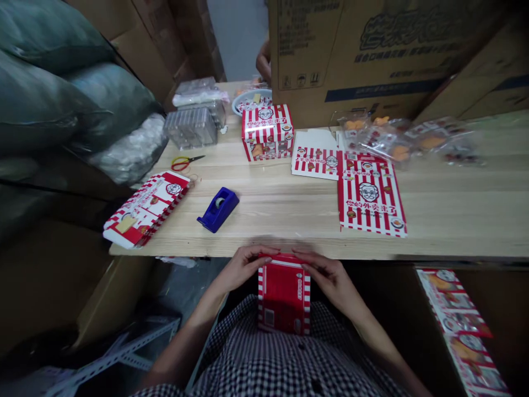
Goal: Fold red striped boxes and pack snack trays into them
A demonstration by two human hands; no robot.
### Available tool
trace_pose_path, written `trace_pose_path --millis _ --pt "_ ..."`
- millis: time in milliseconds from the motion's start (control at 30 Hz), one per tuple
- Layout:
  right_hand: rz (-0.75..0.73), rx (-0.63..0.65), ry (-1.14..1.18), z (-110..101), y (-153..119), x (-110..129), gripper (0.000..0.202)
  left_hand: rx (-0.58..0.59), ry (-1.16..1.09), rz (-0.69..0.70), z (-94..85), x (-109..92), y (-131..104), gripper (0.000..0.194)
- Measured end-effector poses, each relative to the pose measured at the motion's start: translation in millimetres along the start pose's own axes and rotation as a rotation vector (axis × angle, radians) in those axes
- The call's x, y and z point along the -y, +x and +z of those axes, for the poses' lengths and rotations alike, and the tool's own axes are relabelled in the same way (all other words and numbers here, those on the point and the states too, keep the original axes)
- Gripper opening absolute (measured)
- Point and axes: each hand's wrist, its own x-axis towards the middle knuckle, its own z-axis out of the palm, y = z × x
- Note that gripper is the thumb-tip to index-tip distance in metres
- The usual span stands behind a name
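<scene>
A red box with striped red and white edges (pixel 284 298) is held upright against the checked shirt, at the table's front edge. My left hand (pixel 247 266) pinches its upper left corner, and my right hand (pixel 326 271) grips the upper right corner. Beyond it on the table lie a blue tape dispenser (pixel 219 209) and yellow-handled scissors (pixel 185 162). A folded striped carton (pixel 147 208) rests at the left, and flat striped cartons (pixel 368 193) are stacked to the right. An assembled striped box (pixel 268 133) stands farther back.
Large cardboard boxes (pixel 355 60) rise behind the table (pixel 273 220). Clear plastic cases (pixel 190 128), a bowl of small packets (pixel 253 101) and bagged items (pixel 384 138) sit toward the back. Another person's hand (pixel 263 59) shows beside the boxes. Green sacks (pixel 37 99) pile up left.
</scene>
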Motion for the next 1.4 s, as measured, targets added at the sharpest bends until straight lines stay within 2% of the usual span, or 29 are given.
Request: trace_pose_path --millis 133,333,400,433,467,533,567,600,667,767,833,933,1033,1167,1400 --pt "0.046 0.03 0.022 -6.8 2.4 -2.7 0.022 0.053 -0.023 -0.004 -2.0 -1.5 2.8 0.024" --pt "-0.008 0.154 -0.012 -0.1 32.5 1.3 0.032 0.046 -0.026 0.068 6.7 -6.7 10.5 0.023" --pt "0.018 0.165 -0.015 0.5 38.5 -3.6 0.031 -0.01 -0.007 0.094 -3.1 -6.8 10.0 0.028" --pt "0.043 0.162 -0.015 -1.4 39.6 -7.2 0.032 -0.112 0.012 0.108 -14.1 -6.0 8.5 0.031" --pt "0.069 0.151 -0.019 -4.8 39.8 -11.0 0.032 -0.269 0.043 0.121 -29.2 -4.9 6.2 0.034" --pt "0.097 0.114 -0.039 -14.5 39.1 -16.4 0.035 -0.661 0.136 0.105 -68.9 -1.6 0.2 0.037" --pt "0.099 0.093 -0.051 -19.6 39.0 -16.9 0.036 -0.82 0.185 0.066 -90.7 0.3 -2.8 0.034" --pt "0.092 0.069 -0.06 -24.0 39.4 -15.5 0.036 -0.892 0.221 0.0 -111.8 2.1 -5.2 0.032" --pt "0.06 0.028 -0.071 -29.1 41.4 -7.4 0.036 -0.851 0.222 -0.092 -146.3 5.1 -7.1 0.024" --pt "0.011 -0.034 -0.071 -27.3 44.4 10.8 0.033 -0.647 0.142 -0.18 -172.1 7.2 -3.9 0.026" --pt "-0.008 -0.062 -0.069 -23.4 43.4 20.0 0.032 -0.557 0.078 -0.229 -176.1 7.5 -0.7 0.029" --pt "-0.015 -0.062 -0.069 -18.8 36.7 24.2 0.033 -0.518 -0.01 -0.274 -175.3 8.2 2.6 0.031" --pt "0.002 -0.044 -0.066 -15.8 28.8 20.9 0.033 -0.553 -0.094 -0.262 -173.6 9.1 3.2 0.032" --pt "0.023 -0.052 -0.026 -8.8 24.5 16.2 0.033 -0.623 -0.22 -0.171 -170.3 14.4 -4.0 0.037" --pt "0.131 -0.185 0.07 2.8 34.2 15.6 0.041 -0.754 -0.295 -0.044 -150.0 50.3 -21.4 0.043"
